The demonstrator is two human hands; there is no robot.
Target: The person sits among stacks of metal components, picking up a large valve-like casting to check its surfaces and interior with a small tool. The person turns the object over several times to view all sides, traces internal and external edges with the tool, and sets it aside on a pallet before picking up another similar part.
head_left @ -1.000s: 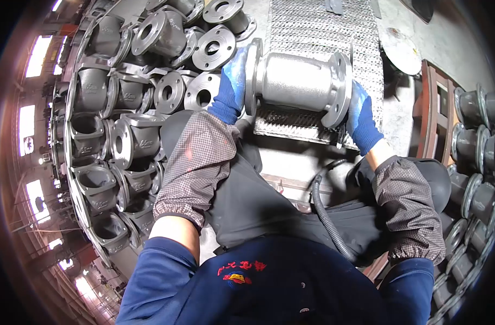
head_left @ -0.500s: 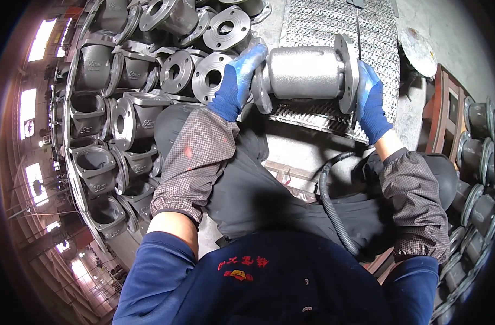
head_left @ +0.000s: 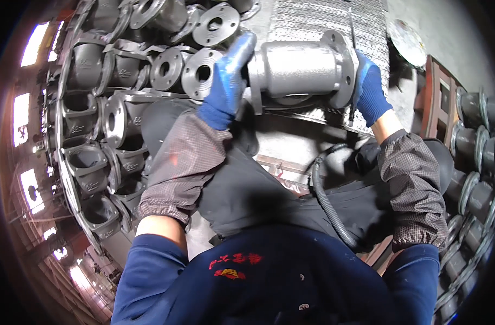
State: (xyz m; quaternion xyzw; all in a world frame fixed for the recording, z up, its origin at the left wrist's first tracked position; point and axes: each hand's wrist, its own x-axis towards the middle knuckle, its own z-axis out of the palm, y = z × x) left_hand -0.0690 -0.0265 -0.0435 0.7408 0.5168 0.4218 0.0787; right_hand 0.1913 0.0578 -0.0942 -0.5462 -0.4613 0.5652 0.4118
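Note:
A grey cast-metal flanged valve body [head_left: 299,67] lies sideways between my two gloved hands, above a metal surface with a raised pattern [head_left: 312,21]. My left hand [head_left: 229,76], in a blue coated glove, is against its left flange; the fingers are partly hidden behind it. At the right flange, which shows bolt holes, my right hand [head_left: 371,89] presses on the outer face, its fingertips largely out of sight. Part of a round rim shows on the near underside of the body, in shadow.
Rows of similar grey valve bodies [head_left: 87,116] are stacked at the left, close to my left arm. More flanged castings [head_left: 467,141] stand at the right beside a reddish-brown frame [head_left: 438,103]. A ribbed dark hose [head_left: 328,203] runs between my legs. A round pale disc [head_left: 407,43] is at the far right.
The valve body has turned between my hands, so its right flange face and a lower rim now show. Both hands stay at its ends. The whole view has shifted slightly.

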